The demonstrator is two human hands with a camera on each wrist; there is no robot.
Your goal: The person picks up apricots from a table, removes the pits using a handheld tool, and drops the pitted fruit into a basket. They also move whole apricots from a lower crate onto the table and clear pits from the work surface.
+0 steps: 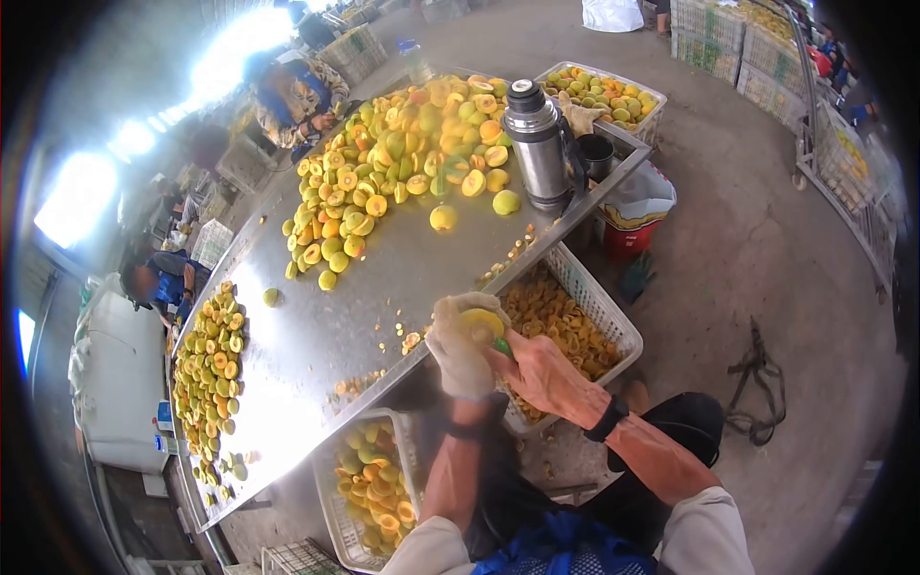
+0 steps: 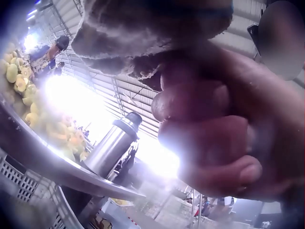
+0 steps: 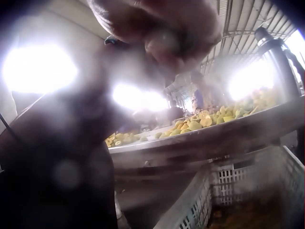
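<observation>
In the head view the gloved left hand (image 1: 464,350) holds a yellow-green fruit (image 1: 482,324) above the table's near edge. The bare right hand (image 1: 548,374) is against it, fingers curled round a small green-handled tool (image 1: 502,347); its working end is hidden by the fruit and glove. In the left wrist view the right hand's curled fingers (image 2: 205,133) lie close under the glove (image 2: 152,33). The right wrist view shows the right hand (image 3: 162,33) dark and blurred at the top.
Halved fruit (image 1: 383,153) is heaped on the metal table (image 1: 316,335), near a steel flask (image 1: 539,144) and a dark cup (image 1: 595,153). Below the edge stand a crate of brownish pieces (image 1: 628,335) and a crate of fruit halves (image 1: 331,508). Other people sit around the table.
</observation>
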